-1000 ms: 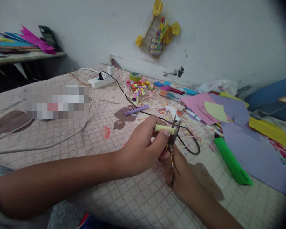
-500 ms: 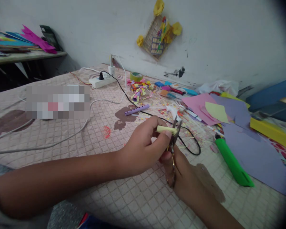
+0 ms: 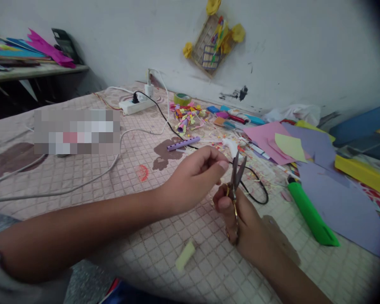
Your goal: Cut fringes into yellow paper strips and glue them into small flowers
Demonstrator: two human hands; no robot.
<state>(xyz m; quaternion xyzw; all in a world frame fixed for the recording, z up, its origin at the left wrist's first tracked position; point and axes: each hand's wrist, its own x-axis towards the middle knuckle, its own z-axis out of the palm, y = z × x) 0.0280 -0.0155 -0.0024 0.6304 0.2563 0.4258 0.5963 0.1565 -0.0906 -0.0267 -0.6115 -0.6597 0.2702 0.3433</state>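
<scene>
My right hand (image 3: 244,223) grips a pair of scissors (image 3: 234,173) by the gold-coloured handles. The blades point up and stand slightly apart, with nothing visible between them. Just left of the blades, my left hand (image 3: 193,181) is closed, thumb against curled fingers, and no object shows in it. Below it, a small pale yellow-green paper piece (image 3: 185,255), slightly blurred, appears over the quilted cloth, apart from both hands. Beyond my left hand lies a purple paper tube (image 3: 183,143) with dark holes.
A green cutter-like tool (image 3: 313,215) and purple sheets (image 3: 342,207) lie on the right. A white glue gun (image 3: 230,147) with a black cable (image 3: 262,200) sits ahead. Farther back are colourful paper scraps (image 3: 188,116), green tape (image 3: 182,99) and a power strip (image 3: 136,105).
The pale yellow-green paper roll has left my left hand and now shows lower down, over the cloth. The scissors have moved slightly right, away from the left fingers.
</scene>
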